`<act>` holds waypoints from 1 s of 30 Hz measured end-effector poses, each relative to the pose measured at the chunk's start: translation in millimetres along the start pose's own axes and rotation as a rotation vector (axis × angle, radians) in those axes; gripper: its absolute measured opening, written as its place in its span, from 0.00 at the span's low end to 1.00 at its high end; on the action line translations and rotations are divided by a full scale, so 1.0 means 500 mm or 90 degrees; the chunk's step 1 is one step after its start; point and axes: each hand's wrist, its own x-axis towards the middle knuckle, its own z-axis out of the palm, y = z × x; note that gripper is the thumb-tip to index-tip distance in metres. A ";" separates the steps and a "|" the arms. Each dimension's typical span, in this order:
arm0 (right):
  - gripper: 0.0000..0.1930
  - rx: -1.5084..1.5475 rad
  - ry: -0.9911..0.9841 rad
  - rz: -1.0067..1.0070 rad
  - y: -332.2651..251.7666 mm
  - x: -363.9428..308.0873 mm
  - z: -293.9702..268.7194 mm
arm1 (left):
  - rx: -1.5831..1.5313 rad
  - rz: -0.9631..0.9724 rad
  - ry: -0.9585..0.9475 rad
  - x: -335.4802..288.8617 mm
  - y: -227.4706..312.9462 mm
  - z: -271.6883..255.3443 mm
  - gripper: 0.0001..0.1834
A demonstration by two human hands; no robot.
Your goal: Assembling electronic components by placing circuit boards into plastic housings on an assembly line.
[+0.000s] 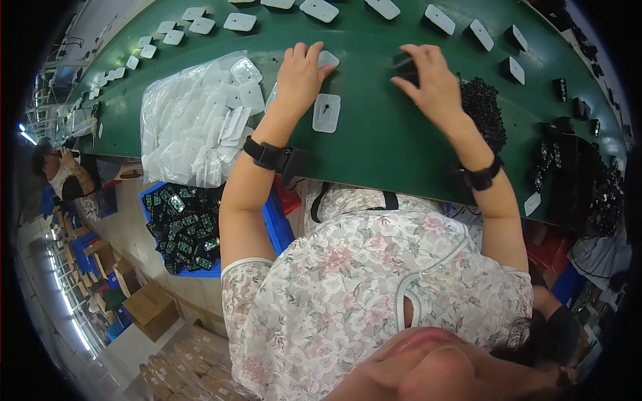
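My left hand (299,77) is closed at the edge of a white plastic cover (328,59), with the thumb along its near side; part of the cover is hidden by the fingers. To the right, my right hand (431,83) grips a small black plastic case (406,69) between thumb and fingers. Between my forearms another white cover (326,113) lies flat on the green table (374,144), showing a keyhole-shaped slot. A heap of small black parts (483,110), too small to name, sits beside my right wrist.
A clear bag of white covers (190,123) lies left of my left arm. Black cases with white covers (319,10) line the table's far side. Below the table's edge, a blue crate (273,224) holds black pieces with green circuit boards (184,230). Another person (67,174) sits far left.
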 end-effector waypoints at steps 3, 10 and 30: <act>0.28 -0.047 -0.038 -0.142 -0.002 -0.005 0.030 | -0.110 -0.105 -0.102 0.011 0.018 -0.026 0.29; 0.38 -0.115 -0.244 -0.276 -0.013 0.011 -0.035 | 0.123 0.462 -0.155 0.004 -0.023 -0.080 0.35; 0.21 0.073 -0.139 -0.120 -0.020 0.061 -0.020 | -0.144 0.139 -0.005 0.011 -0.005 -0.020 0.20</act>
